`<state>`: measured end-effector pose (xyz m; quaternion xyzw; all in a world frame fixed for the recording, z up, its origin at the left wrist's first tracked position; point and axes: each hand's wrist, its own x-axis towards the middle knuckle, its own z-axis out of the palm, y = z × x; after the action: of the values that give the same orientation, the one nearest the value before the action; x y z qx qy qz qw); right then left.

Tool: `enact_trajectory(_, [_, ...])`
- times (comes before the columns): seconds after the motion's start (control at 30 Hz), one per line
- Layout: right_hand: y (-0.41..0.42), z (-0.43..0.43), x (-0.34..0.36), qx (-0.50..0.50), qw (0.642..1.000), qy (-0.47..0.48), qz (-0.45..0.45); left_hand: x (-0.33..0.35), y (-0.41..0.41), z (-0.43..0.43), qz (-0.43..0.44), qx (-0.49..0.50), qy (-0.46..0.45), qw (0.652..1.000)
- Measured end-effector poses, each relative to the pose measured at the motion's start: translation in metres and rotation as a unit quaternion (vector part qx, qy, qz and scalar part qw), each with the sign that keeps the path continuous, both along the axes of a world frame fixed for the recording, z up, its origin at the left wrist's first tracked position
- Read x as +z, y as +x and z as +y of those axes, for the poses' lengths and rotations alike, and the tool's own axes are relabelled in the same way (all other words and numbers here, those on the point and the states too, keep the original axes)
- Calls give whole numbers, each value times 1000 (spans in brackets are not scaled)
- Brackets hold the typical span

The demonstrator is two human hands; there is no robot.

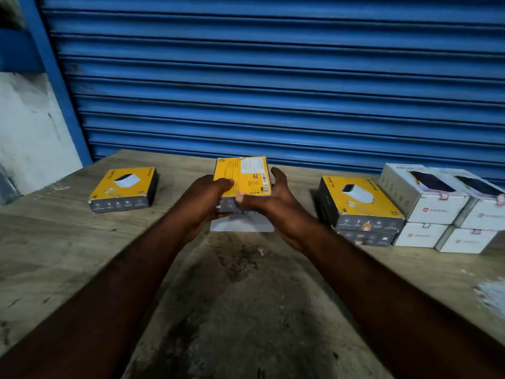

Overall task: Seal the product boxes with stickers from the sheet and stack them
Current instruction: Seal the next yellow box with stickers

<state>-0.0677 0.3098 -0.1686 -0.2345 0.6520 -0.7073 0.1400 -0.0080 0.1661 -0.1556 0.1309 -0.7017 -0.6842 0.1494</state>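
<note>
- The held box [247, 170] is gripped by both hands above the middle of the table [82, 269], over a white sheet [243, 225].
- The left hand [207, 199] is curled round its left edge, thumb on top; the right hand [273, 198] clasps the right side, thumb pressed on the near rim.
- It is judged light, stiff cardboard with a smooth face that crushes at the corners; it is best held by the side edges, with the flap end left free.
- Its yellow labelled face is turned up, tilted toward the near side.
- The long axis seems to run left to right, though foreshortening leaves doubt.
</note>
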Motion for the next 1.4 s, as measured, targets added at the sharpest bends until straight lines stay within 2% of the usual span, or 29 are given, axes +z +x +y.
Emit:
enact_trajectory(0.13, [1, -1, -4, -50, 979, 87, 180, 3, -2, -3, 22, -7, 9, 1000])
enact_trajectory(0.27, [-4, 3, -7, -35, 957, 121, 262, 4, 3, -5, 50, -56, -34, 997])
enact_trajectory(0.37, [-8, 10, -4, 6, 959, 121, 256, 2, 4, -7, 68, -83, -70, 992])
enact_trajectory(0.5, [-10, 14, -4, 18, 970, 110, 214, -1, 4, -7, 110, -55, -142, 982])
enact_trajectory(0.77, [-9, 17, 2, 25, 988, 35, 146, 3, 9, -9, 107, -77, -271, 954])
enact_trajectory(0.87, [-6, 15, 1, -15, 987, 21, 157, 0, 7, -10, 104, -97, -244, 959])
enact_trajectory(0.97, [-8, 14, 5, -21, 988, 7, 152, 0, 6, -9, 91, -118, -82, 985])
enact_trajectory(1.03, [-9, 13, 8, -20, 989, -5, 149, 1, 3, -3, 88, -89, 6, 992])
enact_trajectory(1.1, [-9, 12, 11, -20, 990, -33, 134, -2, 0, 4, 90, -55, 12, 994])
enact_trajectory(1.2, [-10, 10, 10, -21, 990, -62, 123, -8, -2, 11, 106, -29, -25, 994])
enact_trajectory(1.4, [-3, 7, 4, -40, 990, -17, 131, -4, -5, 10, 123, -7, 15, 992])
